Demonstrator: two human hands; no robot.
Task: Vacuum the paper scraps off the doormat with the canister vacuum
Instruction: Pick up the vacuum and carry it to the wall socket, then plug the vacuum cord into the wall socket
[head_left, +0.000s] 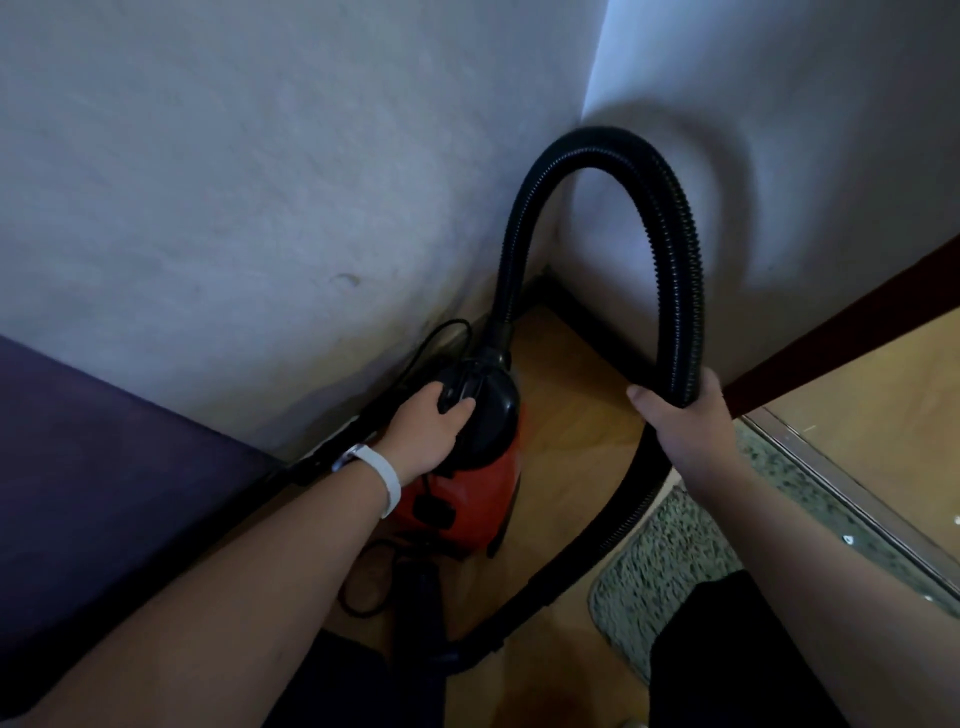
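Red canister vacuum (467, 483) with a black cap sits under the left grip (431, 431), which curls round its top handle. Its long axis seems to point at the wall corner (545, 280). The right grip (680, 415) clasps the arching ribbed hose (670, 218), doormat (665, 561) just below.

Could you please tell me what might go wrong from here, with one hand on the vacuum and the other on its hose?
The black ribbed hose arches high between the red canister vacuum and the right hand; lifting the canister with the left hand could kink it or strain its joint. The thin black cord lies looped on the floor beside the canister and might snag or trip.
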